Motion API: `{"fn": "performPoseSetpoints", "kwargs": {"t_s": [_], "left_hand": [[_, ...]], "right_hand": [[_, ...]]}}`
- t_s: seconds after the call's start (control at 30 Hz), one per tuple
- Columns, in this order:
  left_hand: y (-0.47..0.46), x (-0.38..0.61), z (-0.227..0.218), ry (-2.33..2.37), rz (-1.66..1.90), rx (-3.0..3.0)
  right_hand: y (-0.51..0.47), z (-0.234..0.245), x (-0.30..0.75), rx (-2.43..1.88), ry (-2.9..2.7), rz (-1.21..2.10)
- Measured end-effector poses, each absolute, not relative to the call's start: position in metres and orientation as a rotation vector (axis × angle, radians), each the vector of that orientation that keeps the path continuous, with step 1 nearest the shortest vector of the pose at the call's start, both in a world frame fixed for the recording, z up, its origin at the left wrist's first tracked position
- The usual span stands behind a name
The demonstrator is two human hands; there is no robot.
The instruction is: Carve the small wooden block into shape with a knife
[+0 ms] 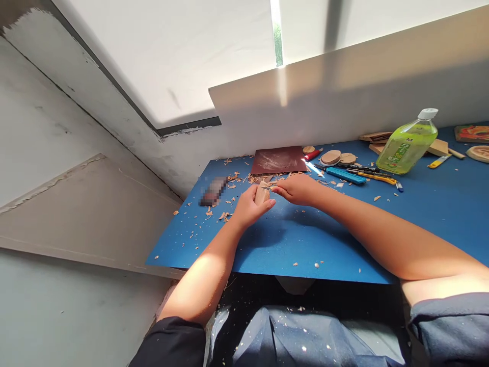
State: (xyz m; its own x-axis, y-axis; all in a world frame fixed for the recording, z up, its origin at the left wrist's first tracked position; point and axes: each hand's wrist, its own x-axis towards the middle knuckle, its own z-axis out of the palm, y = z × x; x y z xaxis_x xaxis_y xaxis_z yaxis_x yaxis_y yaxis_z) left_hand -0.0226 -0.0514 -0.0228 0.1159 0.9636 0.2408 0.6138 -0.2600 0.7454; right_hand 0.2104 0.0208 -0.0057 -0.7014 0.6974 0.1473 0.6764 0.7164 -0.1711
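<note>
My left hand [249, 208] is wrapped round a small pale piece of wood [262, 194], its thumb along the near side. My right hand [301, 189] is closed on a carving knife, whose handle is hidden in the fist. The knife's thin dark blade [267, 188] meets the upper part of the wood. Both hands are above the blue table [344, 229], and wood shavings [237, 177] lie around and behind them. Just beyond is a dark red sheet [278, 159], dusted with pale scrapings.
Right of the hands lie a red-handled tool [313, 154], round wooden discs [330, 157], a blue cutter [346, 175] and a yellow cutter [378, 177]. A bottle of green liquid [407, 142] stands near wood blocks [438, 148]. A blurred dark object [213, 192] lies left.
</note>
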Motion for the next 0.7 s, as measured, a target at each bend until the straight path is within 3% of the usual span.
{"fn": "performPoseSetpoints", "kwargs": {"t_s": [0.2, 0.43, 0.7], "left_hand": [[-0.046, -0.027, -0.026, 1.666, 0.943, 1.998], [-0.050, -0.021, -0.023, 1.860, 0.868, 2.097], [-0.057, -0.013, -0.019, 2.038, 0.887, 2.142]], "right_hand": [[0.030, 0.000, 0.219, -1.445, -2.654, -0.085], [0.015, 0.000, 0.210, -1.149, -2.730, 0.191], [0.006, -0.004, 0.198, -1.265, -2.712, 0.149]]}}
